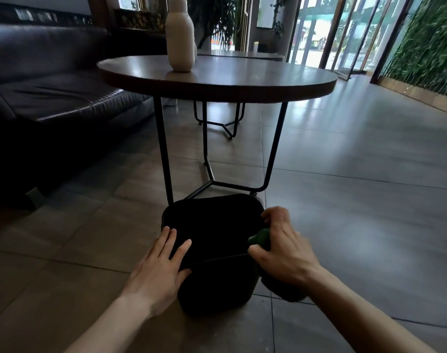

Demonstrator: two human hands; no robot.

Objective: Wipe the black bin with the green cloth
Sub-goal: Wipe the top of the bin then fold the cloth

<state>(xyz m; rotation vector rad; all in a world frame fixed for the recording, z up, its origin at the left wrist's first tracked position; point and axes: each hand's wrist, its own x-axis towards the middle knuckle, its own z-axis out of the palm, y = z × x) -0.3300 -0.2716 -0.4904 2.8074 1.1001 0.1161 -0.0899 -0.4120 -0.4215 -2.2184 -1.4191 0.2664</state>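
Standing on the tiled floor [357,225] just in front of the round table [217,80], the black bin [212,250] sits low and near the person, probably so both arms can reach its rim from above. A dark sofa [51,85] runs along the left, and a pale vase [179,36] stands on the tabletop, well apart from the work.

At the bin's near-left rim lies the left hand [156,271], fingers [166,240] straight and slightly spread, pointing in over the rim, thumb against the outer wall. That looks like bracing: a light bin would slide or tip under a sideways rub, so this hand seems to pin it in place.

Over the right rim, the right hand [281,245] has its fingers curled round the green cloth [261,238], bunched into a wad. A little green shows between thumb and fingers, and a darker part hangs below the wrist outside the bin. Holding it bunched likely gives a firm pad to press on the edge. Whether the cloth touches the inner wall, I cannot tell.
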